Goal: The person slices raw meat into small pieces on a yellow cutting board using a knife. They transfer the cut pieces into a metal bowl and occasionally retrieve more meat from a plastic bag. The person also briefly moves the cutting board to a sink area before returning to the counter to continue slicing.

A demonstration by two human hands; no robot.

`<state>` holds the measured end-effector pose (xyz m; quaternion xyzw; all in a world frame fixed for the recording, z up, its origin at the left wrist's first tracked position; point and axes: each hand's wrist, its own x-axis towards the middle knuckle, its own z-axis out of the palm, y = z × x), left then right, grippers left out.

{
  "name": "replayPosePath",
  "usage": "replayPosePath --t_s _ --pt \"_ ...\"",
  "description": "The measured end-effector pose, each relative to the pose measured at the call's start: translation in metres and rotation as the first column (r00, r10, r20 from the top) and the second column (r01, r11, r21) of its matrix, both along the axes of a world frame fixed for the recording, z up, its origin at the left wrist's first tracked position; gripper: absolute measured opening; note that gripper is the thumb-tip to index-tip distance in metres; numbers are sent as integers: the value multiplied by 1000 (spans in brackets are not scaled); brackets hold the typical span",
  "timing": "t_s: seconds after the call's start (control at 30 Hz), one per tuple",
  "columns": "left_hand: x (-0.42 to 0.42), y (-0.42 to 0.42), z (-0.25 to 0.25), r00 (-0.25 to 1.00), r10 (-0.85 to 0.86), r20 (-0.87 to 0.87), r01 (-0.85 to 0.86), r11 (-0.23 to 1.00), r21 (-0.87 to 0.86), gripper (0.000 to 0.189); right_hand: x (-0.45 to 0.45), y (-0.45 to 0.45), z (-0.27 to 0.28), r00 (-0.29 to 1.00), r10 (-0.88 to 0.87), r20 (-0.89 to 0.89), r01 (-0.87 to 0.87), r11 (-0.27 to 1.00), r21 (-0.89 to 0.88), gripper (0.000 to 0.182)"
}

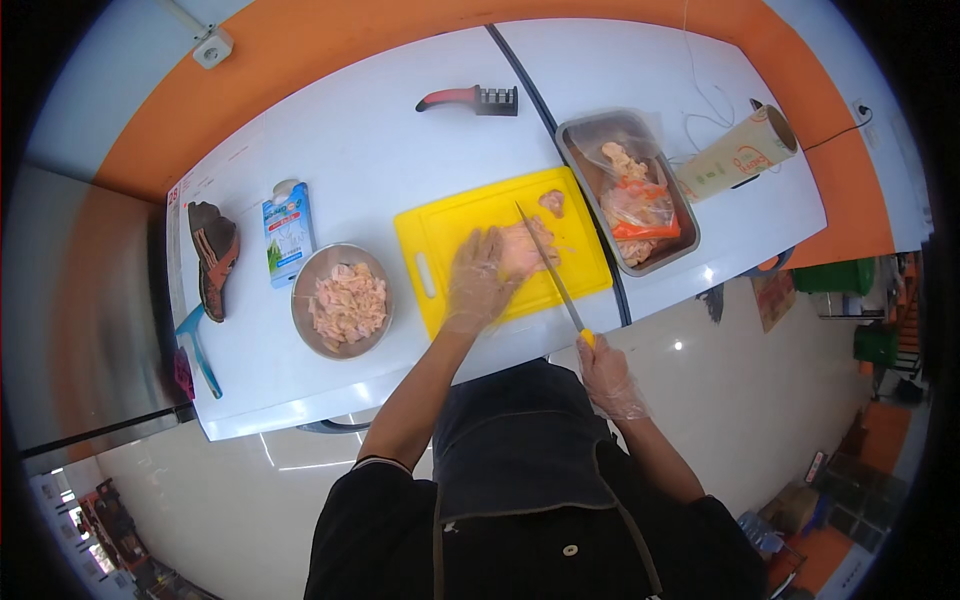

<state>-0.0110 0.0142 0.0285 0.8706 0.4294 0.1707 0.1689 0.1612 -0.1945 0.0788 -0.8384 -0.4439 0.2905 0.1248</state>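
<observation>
My left hand (480, 289), in a clear plastic glove, holds a piece of raw chicken (517, 251) down on a yellow plastic cutting board (431, 225). In my gloved right hand (606, 371) is the yellow handle of a long kitchen knife (564, 291). Its blade slants across the right part of the meat, its tip pointing away from me. How deep the edge sits in the meat cannot be told. A small scrap of chicken (553, 202) lies near the board's far right corner. Left of the board stands a metal bowl (301, 330) of cut chicken pieces (351, 304).
Right of the board, a metal tray (694, 247) holds bagged chicken (634, 202). Beyond it lies a roll of plastic film (739, 154). A knife sharpener (472, 99) lies at the back. A blue-and-white carton (287, 236) and a blue-handled tool (199, 352) are at left.
</observation>
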Motion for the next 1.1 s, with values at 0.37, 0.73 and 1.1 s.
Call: replayPosePath --t_s 0.37,0.73,1.1 --pt "-3 0 -2 999 -39 18 38 999 35 75 -14 37 5 995 69 -70 -63 994 86 43" --pt "3 1 -4 998 -18 -54 27 986 165 62 -12 40 4 989 -27 -146 33 999 39 50" --pt "10 6 5 951 -56 -304 124 970 209 52 -10 -8 41 961 -140 -238 103 982 -158 55"
